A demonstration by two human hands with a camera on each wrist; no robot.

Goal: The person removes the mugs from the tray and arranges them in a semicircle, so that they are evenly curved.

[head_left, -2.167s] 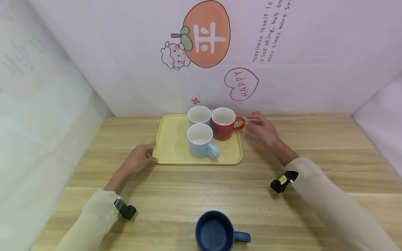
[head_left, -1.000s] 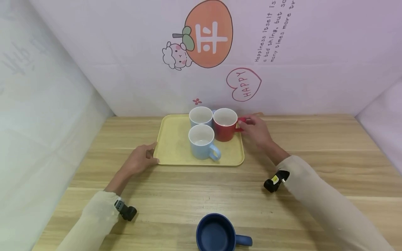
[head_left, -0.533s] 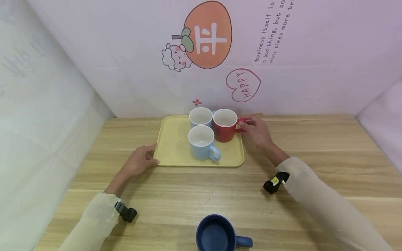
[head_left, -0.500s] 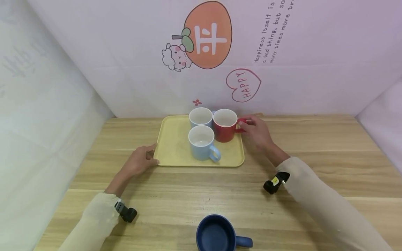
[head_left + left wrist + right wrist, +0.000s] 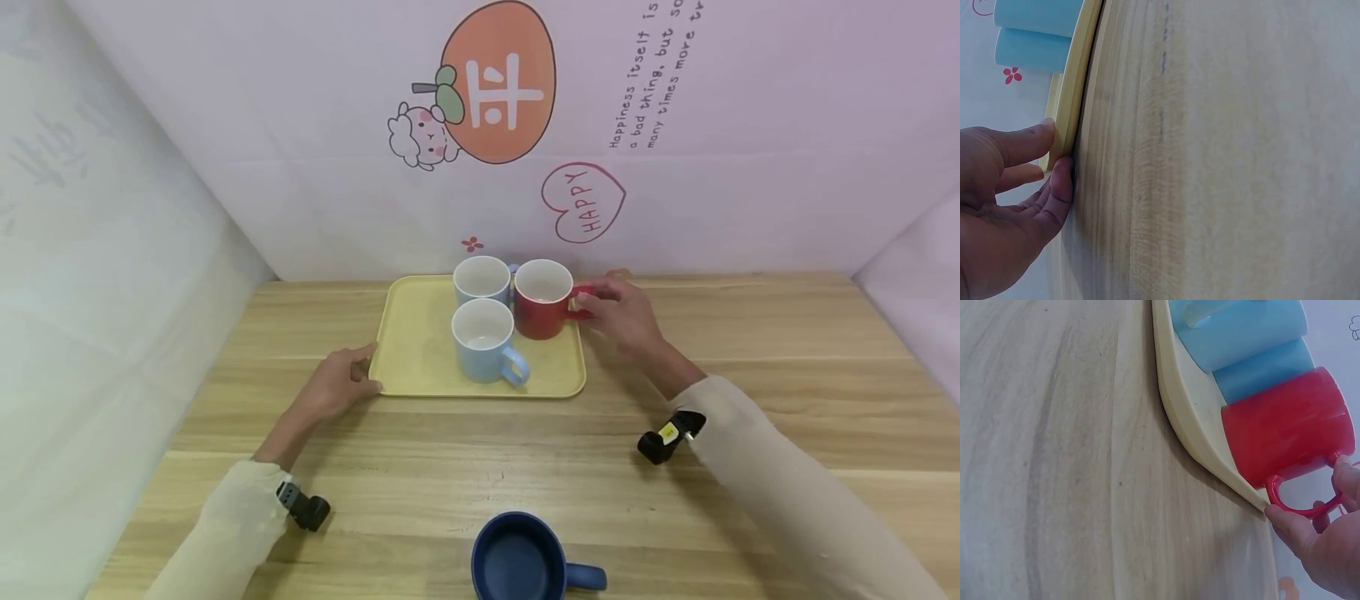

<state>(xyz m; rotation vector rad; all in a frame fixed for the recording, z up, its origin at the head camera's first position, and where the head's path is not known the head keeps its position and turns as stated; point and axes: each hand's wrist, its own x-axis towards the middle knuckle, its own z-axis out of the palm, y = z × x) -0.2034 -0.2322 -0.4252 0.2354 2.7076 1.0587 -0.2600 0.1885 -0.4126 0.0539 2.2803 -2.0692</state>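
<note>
On a yellow tray (image 5: 412, 367) stand a red mug (image 5: 542, 317) and two light blue mugs, one in front (image 5: 480, 360) and one behind (image 5: 480, 287). My right hand (image 5: 622, 317) grips the red mug's handle at the tray's right side. In the right wrist view, the thumb and fingers (image 5: 1297, 528) lie around that handle, and the mug is upright close over or on the tray. My left hand (image 5: 335, 385) holds the tray's front left corner. Its thumb and fingers (image 5: 1025, 144) pinch the rim in the left wrist view.
A dark blue mug (image 5: 517, 558) stands on the wooden table (image 5: 420, 467) near the front, its handle pointing right. A white printed sheet (image 5: 337, 167) rises behind the tray. Another white sheet (image 5: 97, 250) hangs at the left.
My right hand has come in from the right and taken the red mug's handle. The mug has shifted slightly right, away from the rear blue mug. My left hand stays at the tray corner.
</note>
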